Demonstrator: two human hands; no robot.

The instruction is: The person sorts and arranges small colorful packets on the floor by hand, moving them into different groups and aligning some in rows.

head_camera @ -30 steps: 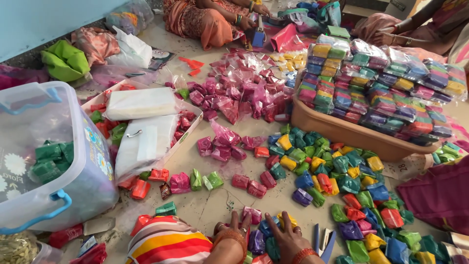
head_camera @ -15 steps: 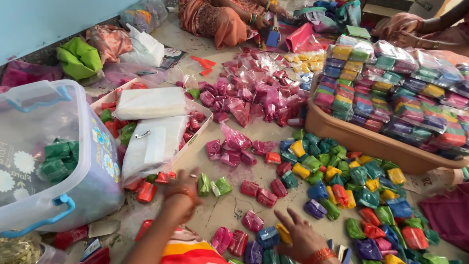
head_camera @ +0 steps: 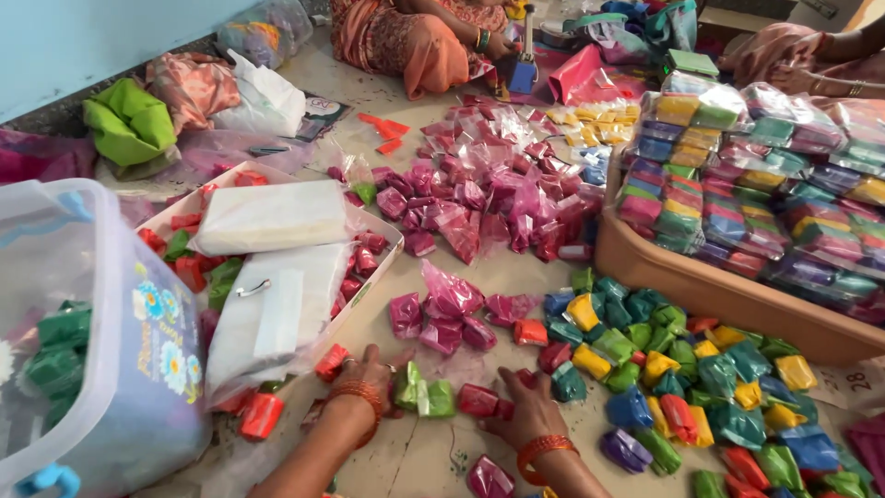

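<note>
Left hand (head_camera: 369,373) flat on the floor (head_camera: 442,452), fingers spread wide, holding nothing; green packets (head_camera: 426,395) just right of its fingertips, touching or nearly so. Right hand (head_camera: 525,406) also open and empty, palm down, a red packet (head_camera: 479,399) at its thumb side. Both packets between the 2 hands, side by side, left hand nearer the green, right nearer the red
</note>
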